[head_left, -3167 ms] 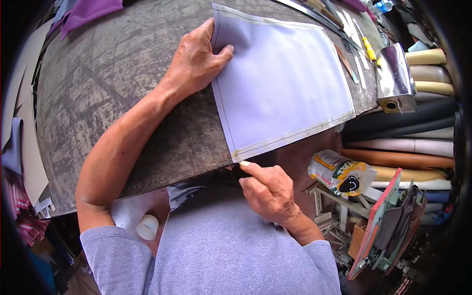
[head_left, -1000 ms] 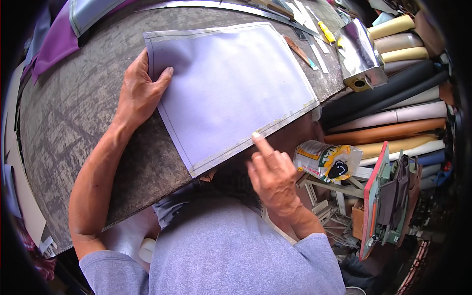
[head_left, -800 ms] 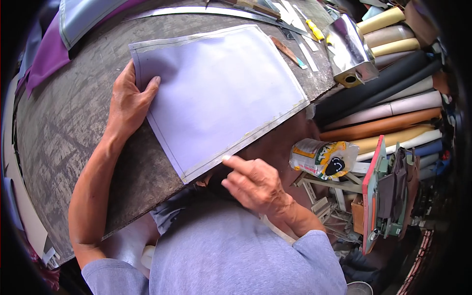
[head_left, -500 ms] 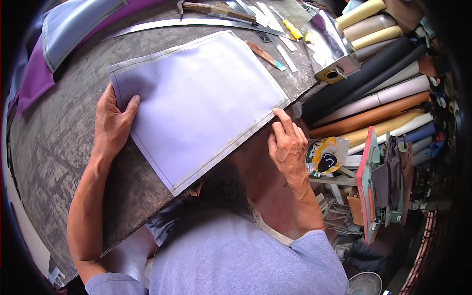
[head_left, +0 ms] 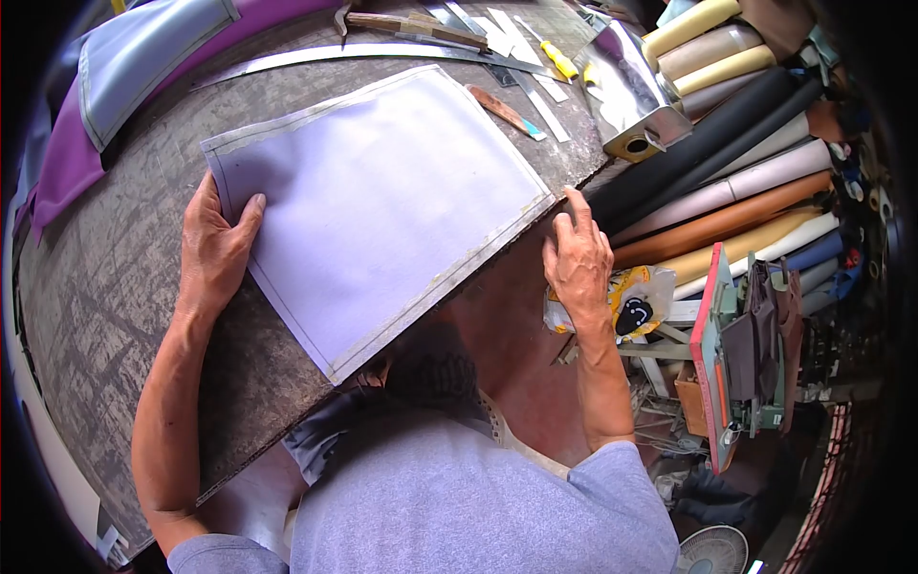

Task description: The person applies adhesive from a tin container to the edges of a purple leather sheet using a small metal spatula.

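Observation:
A pale lavender sheet (head_left: 392, 210), seemingly leather-like material, lies on the worn dark table (head_left: 105, 287). Lines run just inside its edges, and greyish strips line its upper and lower right borders. My left hand (head_left: 218, 239) is closed on the sheet's left edge, thumb on top and fingers underneath, mostly hidden. Just beyond the sheet's right corner, my right hand (head_left: 579, 253) is apart from it, with the index finger reaching to the table's edge. Its other fingers are loosely bent, and I see nothing held in them.
A long metal ruler (head_left: 373, 51), a hammer (head_left: 411, 29), a wooden-handled tool (head_left: 502, 107) and a yellow-handled screwdriver (head_left: 559, 59) lie at the back. A metal can (head_left: 636, 91) stands right, beside rolls of material (head_left: 727, 191). Purple fabric (head_left: 72, 182) drapes at left.
My right hand has moved off the sheet's right corner, a little to the right and up along the table edge. My left hand keeps its grip on the sheet.

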Tool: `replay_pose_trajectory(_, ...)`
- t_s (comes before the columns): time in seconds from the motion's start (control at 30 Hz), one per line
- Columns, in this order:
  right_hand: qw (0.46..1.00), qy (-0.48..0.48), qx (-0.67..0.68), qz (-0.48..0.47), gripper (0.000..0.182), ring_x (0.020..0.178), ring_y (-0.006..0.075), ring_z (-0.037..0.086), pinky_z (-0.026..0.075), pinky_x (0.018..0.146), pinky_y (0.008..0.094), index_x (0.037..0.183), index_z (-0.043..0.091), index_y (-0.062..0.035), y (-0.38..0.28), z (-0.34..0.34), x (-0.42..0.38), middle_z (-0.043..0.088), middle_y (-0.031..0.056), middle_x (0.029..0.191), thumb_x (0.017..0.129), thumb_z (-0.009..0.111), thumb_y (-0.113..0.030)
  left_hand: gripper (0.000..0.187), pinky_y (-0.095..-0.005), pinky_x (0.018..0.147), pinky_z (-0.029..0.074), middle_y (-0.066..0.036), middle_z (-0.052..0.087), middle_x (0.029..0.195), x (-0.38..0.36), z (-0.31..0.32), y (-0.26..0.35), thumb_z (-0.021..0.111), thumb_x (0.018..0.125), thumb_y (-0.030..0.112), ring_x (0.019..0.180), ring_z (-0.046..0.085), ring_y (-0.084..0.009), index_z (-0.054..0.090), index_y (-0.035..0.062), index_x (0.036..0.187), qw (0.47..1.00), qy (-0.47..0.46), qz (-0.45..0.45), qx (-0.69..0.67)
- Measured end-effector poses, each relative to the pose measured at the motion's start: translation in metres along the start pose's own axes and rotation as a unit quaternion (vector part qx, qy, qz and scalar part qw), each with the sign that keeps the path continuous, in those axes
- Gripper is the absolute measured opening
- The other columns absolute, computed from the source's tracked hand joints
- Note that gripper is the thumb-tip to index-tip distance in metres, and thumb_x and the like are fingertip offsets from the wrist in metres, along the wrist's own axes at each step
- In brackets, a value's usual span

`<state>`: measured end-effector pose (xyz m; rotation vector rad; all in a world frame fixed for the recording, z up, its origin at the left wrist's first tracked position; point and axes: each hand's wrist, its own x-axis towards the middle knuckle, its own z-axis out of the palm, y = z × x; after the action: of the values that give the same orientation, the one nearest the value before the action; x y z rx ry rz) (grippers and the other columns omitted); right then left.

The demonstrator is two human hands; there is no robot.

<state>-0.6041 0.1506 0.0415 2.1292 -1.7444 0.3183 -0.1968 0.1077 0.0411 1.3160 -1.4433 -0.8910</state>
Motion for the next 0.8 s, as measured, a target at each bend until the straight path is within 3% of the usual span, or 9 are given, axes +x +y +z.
replay_pose_trajectory(0.1,0.998,0.02,0.058,-0.018,0.019,0.089,0.0292,0.06,0.05,0.077,0.0433,0.088,0.056,-0.0042,-0.006,-0.013,0.0,0.047,0.0068,0.149,0.075,0.068,-0.004,0.03,-0.0267,0.086,0.054,-0.007,0.069,0.107,-0.001,0.0,0.0,0.063,0.095,0.004,0.094,0.066,-0.0114,0.056,-0.0014,0.124,1.0,0.003,-0.001,-0.004)
replay_pose_trajectory(0.2,0.99,-0.039,0.091,-0.101,0.016,0.086,0.0276,0.06,0.049,0.075,0.0414,0.085,0.056,-0.004,-0.018,-0.016,-0.003,0.047,0.0062,0.149,0.074,0.067,-0.003,0.031,-0.0266,0.085,0.054,-0.008,0.069,0.107,0.0,0.001,0.001,0.062,0.095,0.004,0.094,0.066,-0.0116,0.056,-0.0017,0.125,1.0,0.0,-0.007,-0.007)
replay_pose_trajectory(0.37,0.997,-0.047,0.019,-0.051,0.014,0.078,0.0255,0.058,0.047,0.07,0.0405,0.081,0.054,-0.0028,-0.006,-0.001,-0.001,0.046,0.005,0.151,0.072,0.064,0.001,0.031,-0.0267,0.084,0.054,-0.008,0.069,0.106,0.001,-0.001,-0.002,0.062,0.096,0.005,0.093,0.066,-0.012,0.056,-0.0021,0.126,1.0,-0.001,-0.001,0.008)
replay_pose_trajectory(0.47,0.997,-0.066,0.02,-0.024,0.019,0.082,0.0303,0.062,0.048,0.074,0.0428,0.084,0.054,-0.0012,-0.005,-0.001,-0.001,0.043,0.008,0.152,0.069,0.065,0.001,0.032,-0.0305,0.084,0.056,-0.012,0.069,0.109,0.001,-0.001,0.0,0.06,0.095,0.002,0.095,0.068,-0.0159,0.055,-0.0027,0.126,1.0,-0.007,-0.003,-0.005)
replay_pose_trajectory(0.6,0.998,-0.066,0.022,-0.004,0.019,0.072,0.0341,0.061,0.048,0.068,0.0435,0.08,0.052,-0.0003,-0.015,0.003,-0.005,0.039,0.01,0.156,0.068,0.066,0.002,0.032,-0.0311,0.086,0.055,-0.011,0.069,0.109,-0.002,0.0,0.003,0.061,0.095,0.004,0.097,0.067,-0.0161,0.055,-0.0023,0.126,1.0,-0.001,-0.003,-0.014)
replay_pose_trajectory(0.7,0.993,-0.062,0.08,-0.053,0.014,0.065,0.0303,0.059,0.048,0.065,0.043,0.074,0.052,-0.0019,-0.03,-0.008,-0.011,0.042,0.0124,0.154,0.069,0.065,0.002,0.031,-0.0312,0.086,0.055,-0.01,0.069,0.108,0.0,0.0,-0.001,0.062,0.095,0.005,0.096,0.068,-0.0166,0.057,-0.0014,0.124,1.0,0.005,0.016,0.006)
replay_pose_trajectory(0.8,0.988,-0.067,0.114,-0.076,0.015,0.062,0.0281,0.056,0.046,0.063,0.0412,0.073,0.052,-0.0028,-0.055,-0.017,-0.024,0.044,0.0115,0.153,0.068,0.066,0.001,0.031,-0.0318,0.088,0.055,-0.011,0.069,0.109,-0.001,-0.002,0.005,0.062,0.095,0.006,0.098,0.067,-0.0166,0.057,-0.0012,0.124,1.0,-0.003,-0.024,0.018)
